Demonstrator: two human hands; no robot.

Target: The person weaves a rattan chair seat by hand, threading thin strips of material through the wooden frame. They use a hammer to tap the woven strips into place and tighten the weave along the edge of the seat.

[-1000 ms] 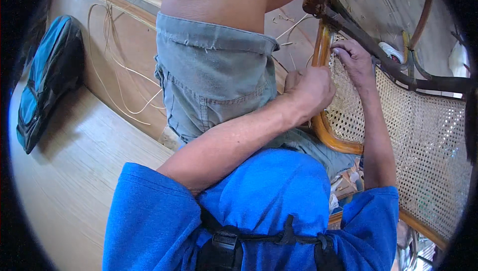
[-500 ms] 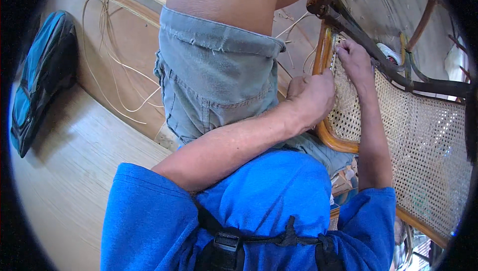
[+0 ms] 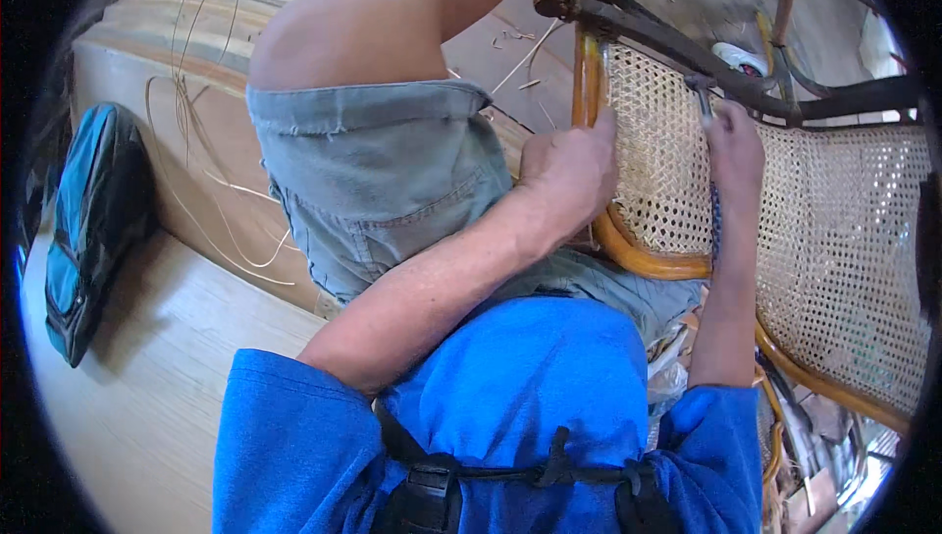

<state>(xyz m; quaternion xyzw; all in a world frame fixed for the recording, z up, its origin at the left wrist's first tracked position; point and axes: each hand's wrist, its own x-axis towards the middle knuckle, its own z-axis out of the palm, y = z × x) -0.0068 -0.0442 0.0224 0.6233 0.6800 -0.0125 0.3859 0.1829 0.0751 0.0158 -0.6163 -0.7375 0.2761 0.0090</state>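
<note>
Two hands at the cane panel (image 3: 677,171): left hand (image 3: 569,176) clenched on the orange frame (image 3: 589,82), right hand (image 3: 734,146) pinching a strand; weave looks mostly complete, edge work remaining.

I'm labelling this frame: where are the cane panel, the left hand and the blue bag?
cane panel (image 3: 844,240), head view, on the open weave.
left hand (image 3: 569,176), head view, on its back.
blue bag (image 3: 83,230), head view, on its side.

The fingertips of the left hand (image 3: 569,176) are hidden behind the cane panel (image 3: 667,171), whose right part is cut off at the frame's right edge.
</note>
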